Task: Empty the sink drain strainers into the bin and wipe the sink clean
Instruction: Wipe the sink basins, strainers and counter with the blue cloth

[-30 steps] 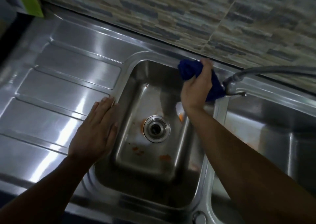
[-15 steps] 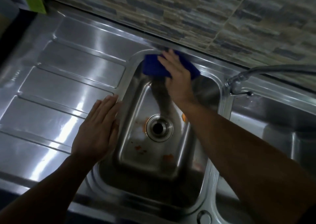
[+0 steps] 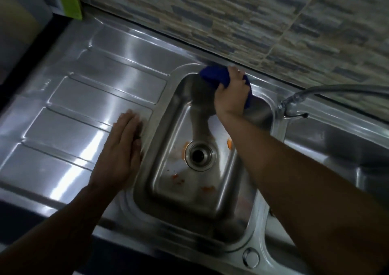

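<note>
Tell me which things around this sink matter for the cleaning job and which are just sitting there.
Part of the job: blue cloth, gripped by the right hand at the back rim; sink basin; drain opening; orange scraps on the basin floor.

Just there: faucet; green box at back left; tiled wall; drainboard, with the left hand flat on it.

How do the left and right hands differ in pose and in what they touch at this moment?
The left hand lies flat with its fingers straight, while the right hand is curled, gripping a blue cloth. The left hand rests on the drainboard beside the basin; the right hand holds the cloth at the basin's far rim. Both are bare.
</note>
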### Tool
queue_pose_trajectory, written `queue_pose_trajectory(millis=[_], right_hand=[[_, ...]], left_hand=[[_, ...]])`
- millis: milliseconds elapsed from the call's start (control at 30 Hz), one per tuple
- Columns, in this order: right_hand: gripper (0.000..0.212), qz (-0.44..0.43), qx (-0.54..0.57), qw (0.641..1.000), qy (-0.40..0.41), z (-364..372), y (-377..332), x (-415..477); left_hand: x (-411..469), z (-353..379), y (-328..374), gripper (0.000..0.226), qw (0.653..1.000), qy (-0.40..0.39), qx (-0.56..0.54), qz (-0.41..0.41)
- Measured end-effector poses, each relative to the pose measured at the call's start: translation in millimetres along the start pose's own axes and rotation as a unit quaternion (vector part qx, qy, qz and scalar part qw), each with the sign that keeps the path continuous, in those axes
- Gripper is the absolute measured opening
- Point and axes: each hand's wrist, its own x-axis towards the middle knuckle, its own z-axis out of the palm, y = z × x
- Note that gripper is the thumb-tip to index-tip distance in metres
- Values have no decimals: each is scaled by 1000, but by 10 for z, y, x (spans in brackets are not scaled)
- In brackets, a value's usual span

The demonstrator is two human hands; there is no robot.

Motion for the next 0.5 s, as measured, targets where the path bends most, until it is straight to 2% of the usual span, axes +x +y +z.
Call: queue_pose_trajectory(millis=[133, 233, 367, 500], right_hand=[[51, -59, 26, 995, -76, 344, -446, -48], [54, -100, 63, 983, -144, 616, -775, -229], [65, -103, 100, 980, -141, 744, -923, -919], [70, -182, 122, 963, -158, 737, -721, -1903]], left_hand=[[-425, -236, -274, 55, 994, 3, 114, -2], [-691, -338, -406, 57, 988, -9, 149, -27], [-759, -338, -408, 60, 977, 0, 162, -136], [-715, -347, -427, 62, 979, 1, 150, -136]])
